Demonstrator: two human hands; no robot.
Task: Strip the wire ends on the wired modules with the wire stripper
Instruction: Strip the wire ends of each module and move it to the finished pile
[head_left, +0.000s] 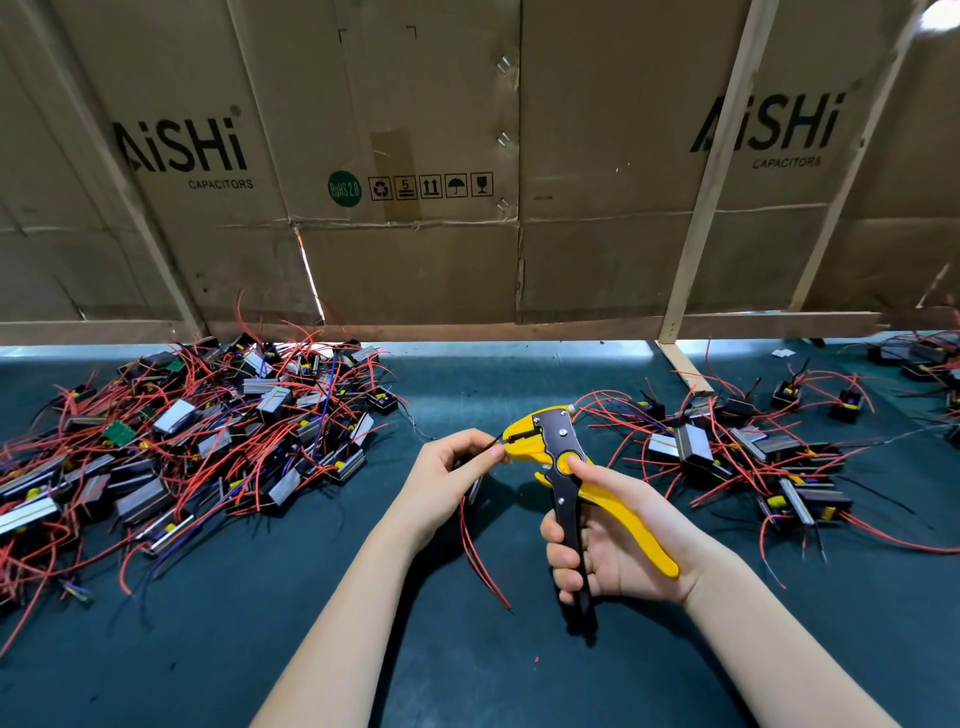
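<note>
Wire stripper (566, 467), yellow and black, stands upright over the middle of the dark green surface (467, 665), its two handles wrapped by the curled fingers of the right hand (608, 540), thumb up near the pivot. The left hand (452, 478) pinches a thin black wire end (496, 441) between thumb and forefinger right at the stripper's head; whether the tip sits inside the head is hard to tell. The module that wire belongs to is mostly hidden behind the left hand's fingers, with only a sliver of it and two red leads (475, 551) trailing down onto the surface. A large heap of wired modules (197, 436) lies to the left, too tangled to count and cut off by the picture's left edge. A looser right group (748, 457) of modules spreads out to the right, with a few more lying well apart near the far right edge. Cardboard sheets (415, 156) on wooden strips close off the back. Bare surface stretches between the two piles and in front of both forearms.
</note>
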